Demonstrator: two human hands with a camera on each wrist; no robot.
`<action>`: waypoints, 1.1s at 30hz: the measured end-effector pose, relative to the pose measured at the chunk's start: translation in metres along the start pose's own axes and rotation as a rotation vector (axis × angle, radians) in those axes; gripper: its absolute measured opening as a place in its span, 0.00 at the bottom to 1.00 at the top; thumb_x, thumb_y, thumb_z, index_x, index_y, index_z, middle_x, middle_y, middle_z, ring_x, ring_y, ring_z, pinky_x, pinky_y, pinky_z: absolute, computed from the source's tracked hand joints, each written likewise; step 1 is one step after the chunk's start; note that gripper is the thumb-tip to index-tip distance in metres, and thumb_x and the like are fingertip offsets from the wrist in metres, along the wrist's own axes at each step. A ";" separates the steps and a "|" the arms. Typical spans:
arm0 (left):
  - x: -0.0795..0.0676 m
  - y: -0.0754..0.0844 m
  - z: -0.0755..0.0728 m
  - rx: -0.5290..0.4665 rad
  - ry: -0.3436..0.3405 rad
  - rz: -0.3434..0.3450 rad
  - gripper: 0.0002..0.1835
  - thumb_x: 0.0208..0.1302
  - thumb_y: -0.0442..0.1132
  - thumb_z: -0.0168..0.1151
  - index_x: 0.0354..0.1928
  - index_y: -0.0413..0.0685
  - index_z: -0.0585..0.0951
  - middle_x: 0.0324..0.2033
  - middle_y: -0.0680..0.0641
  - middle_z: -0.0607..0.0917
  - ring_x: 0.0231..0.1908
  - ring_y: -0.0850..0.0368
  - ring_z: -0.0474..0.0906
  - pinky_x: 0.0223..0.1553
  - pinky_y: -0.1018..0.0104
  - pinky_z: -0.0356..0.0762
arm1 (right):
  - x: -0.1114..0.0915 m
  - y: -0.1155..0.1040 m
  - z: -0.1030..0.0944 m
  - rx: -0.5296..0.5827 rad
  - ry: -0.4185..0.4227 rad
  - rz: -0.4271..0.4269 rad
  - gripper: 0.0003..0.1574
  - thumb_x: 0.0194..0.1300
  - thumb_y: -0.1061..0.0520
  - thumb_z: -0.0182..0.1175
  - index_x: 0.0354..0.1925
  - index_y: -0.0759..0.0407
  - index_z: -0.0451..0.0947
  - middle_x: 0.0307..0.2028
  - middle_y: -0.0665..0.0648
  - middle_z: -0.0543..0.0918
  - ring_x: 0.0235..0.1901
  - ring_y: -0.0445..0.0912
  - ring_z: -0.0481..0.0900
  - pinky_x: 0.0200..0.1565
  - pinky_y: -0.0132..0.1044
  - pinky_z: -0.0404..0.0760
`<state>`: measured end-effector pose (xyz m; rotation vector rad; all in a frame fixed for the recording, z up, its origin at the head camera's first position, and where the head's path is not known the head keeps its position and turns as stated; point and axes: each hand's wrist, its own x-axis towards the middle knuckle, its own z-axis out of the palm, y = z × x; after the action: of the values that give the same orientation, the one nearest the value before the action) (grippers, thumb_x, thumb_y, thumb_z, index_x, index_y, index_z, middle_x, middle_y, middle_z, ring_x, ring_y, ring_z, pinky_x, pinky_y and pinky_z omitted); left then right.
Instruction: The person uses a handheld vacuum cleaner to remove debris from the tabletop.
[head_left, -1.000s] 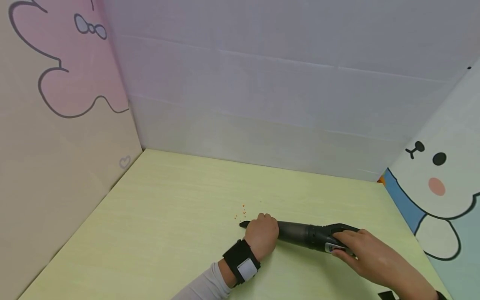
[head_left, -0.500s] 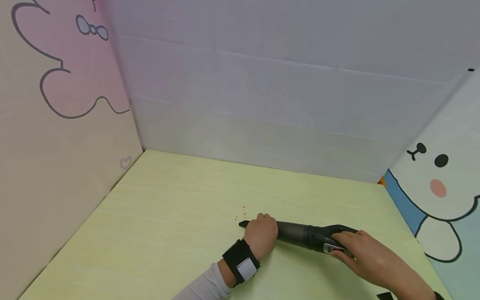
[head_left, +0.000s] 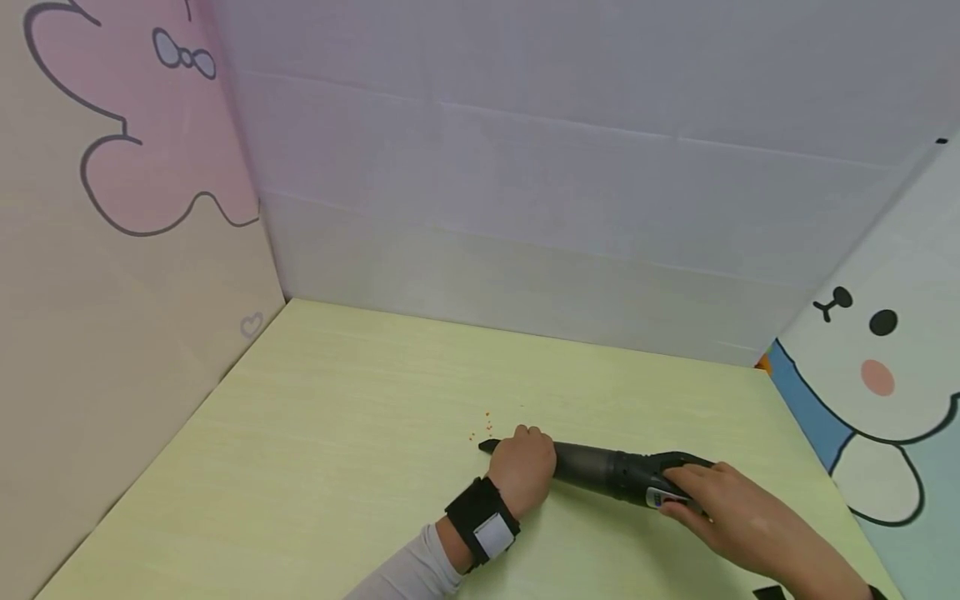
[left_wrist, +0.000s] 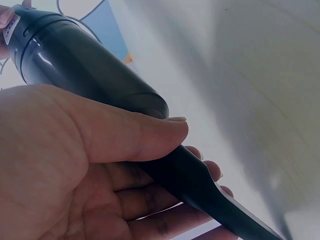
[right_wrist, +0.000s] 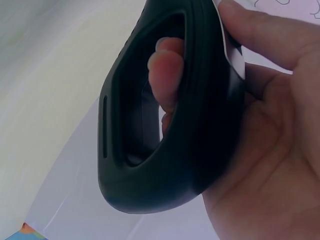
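Observation:
A black handheld vacuum cleaner (head_left: 592,467) with a smoky dust cup is held above the table, its narrow nozzle tip (head_left: 487,446) pointing left. My left hand (head_left: 522,471) grips the nozzle; in the left wrist view the thumb lies across the nozzle (left_wrist: 185,175) and the fingers curl beneath. My right hand (head_left: 742,508) holds the loop handle (right_wrist: 200,125), with fingertips (right_wrist: 167,70) coming through the loop. Small orange crumbs (head_left: 488,425) lie on the table just beyond the nozzle tip. Whether the tip touches the table I cannot tell.
The pale yellow table (head_left: 300,433) meets a grey-lilac back wall (head_left: 525,183). Side panels with cartoon drawings stand at the left (head_left: 135,333) and right (head_left: 885,400). A small dark object (head_left: 769,592) shows at the bottom edge near the right forearm.
Hands, vacuum cleaner and crumbs stay nearly where they were. The small label display on the vacuum cleaner's body now shows blue, where it looked pale before.

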<state>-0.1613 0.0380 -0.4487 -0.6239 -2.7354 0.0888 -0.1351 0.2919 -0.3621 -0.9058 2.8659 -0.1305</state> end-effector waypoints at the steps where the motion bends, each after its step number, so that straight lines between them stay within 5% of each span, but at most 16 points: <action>1: 0.000 0.000 0.000 -0.004 0.004 0.002 0.07 0.54 0.42 0.63 0.23 0.48 0.79 0.18 0.51 0.73 0.20 0.60 0.68 0.12 0.71 0.70 | 0.000 0.000 0.000 0.003 -0.005 0.007 0.30 0.61 0.35 0.52 0.46 0.56 0.77 0.36 0.45 0.80 0.32 0.40 0.76 0.33 0.43 0.76; 33: 0.011 -0.002 0.001 0.047 0.084 0.031 0.08 0.54 0.42 0.63 0.20 0.50 0.78 0.16 0.53 0.72 0.19 0.61 0.67 0.09 0.73 0.64 | -0.001 -0.001 -0.009 0.022 -0.026 0.060 0.30 0.60 0.35 0.54 0.46 0.56 0.77 0.38 0.48 0.80 0.35 0.44 0.77 0.36 0.45 0.77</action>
<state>-0.1717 0.0414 -0.4459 -0.6422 -2.6354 0.1310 -0.1349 0.2926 -0.3532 -0.8109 2.8583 -0.1434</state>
